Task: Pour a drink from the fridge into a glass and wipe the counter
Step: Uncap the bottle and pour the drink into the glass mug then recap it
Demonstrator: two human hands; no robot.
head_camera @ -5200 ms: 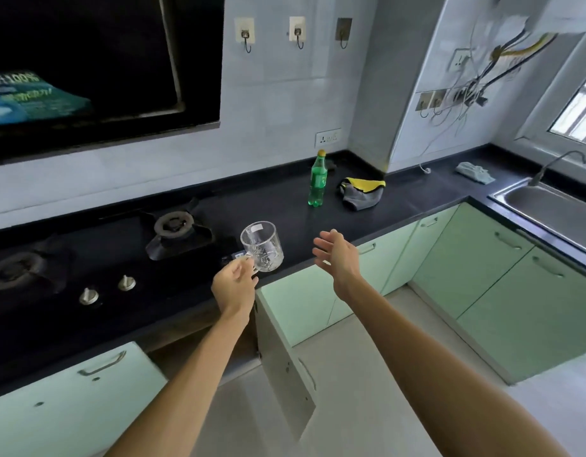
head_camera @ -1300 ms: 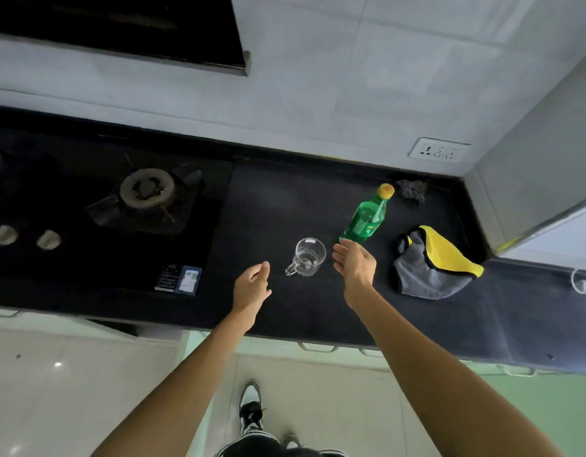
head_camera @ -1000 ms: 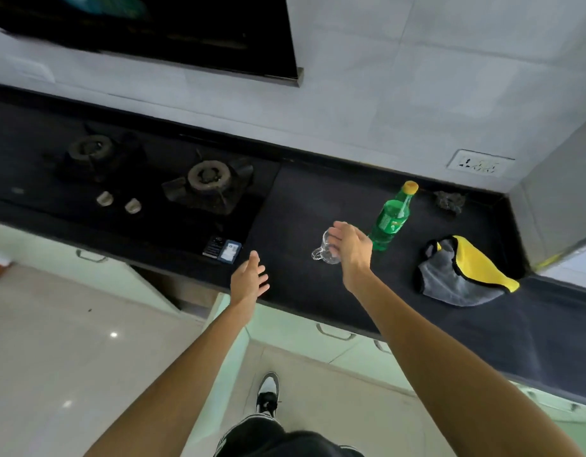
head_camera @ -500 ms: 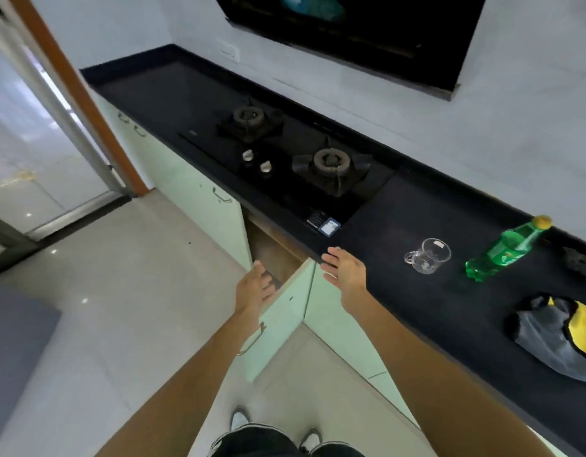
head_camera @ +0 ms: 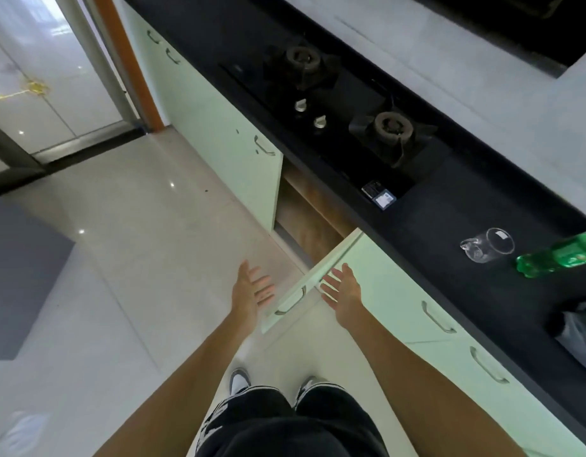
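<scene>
black stone bench [head_camera: 450, 199] along the wall.
item: open cupboard door [head_camera: 318, 275], swung out below the bench edge.
item: left hand [head_camera: 252, 288], just left of the door, fingers spread, empty.
item: right hand [head_camera: 342, 290], just right of the door, flat, empty.
item: glass [head_camera: 488, 245] and green bottle [head_camera: 562, 255], on the bench well right of the door, close together.
risk: the door left ajar may catch a knee in turning; a hard shove shut could jolt the glass.
change: a second ago the right hand was at the glass; now it is off it.
</scene>
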